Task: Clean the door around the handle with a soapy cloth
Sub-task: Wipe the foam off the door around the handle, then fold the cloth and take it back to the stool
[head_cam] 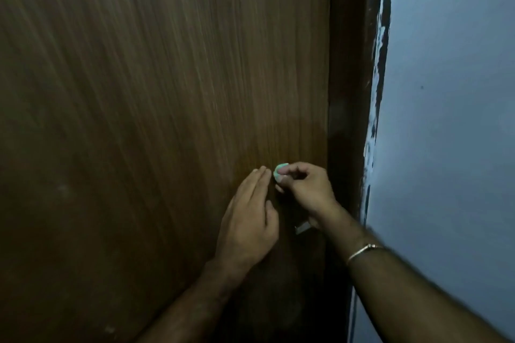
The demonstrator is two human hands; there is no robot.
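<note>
Across left and centre frame: brown wood-grain door [145, 108] | right edge: pale blue wall [451, 120] | left hand [250, 217] flat on door | right hand [303, 189] pinches small green cloth [279, 168]

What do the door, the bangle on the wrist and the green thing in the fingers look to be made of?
Door: wood or wood-look laminate, brown with fine vertical grain, low sheen. Bangle: seems metal, a thin pale band with a glint. Green thing, pinched by the right hand: pale green and smooth-looking, perhaps soap or a wadded cloth; too small to tell.

Brown wood-grain door [167, 120], pale-green cloth [279, 169], blue wall [446, 120], gold bracelet [362, 250].
</note>
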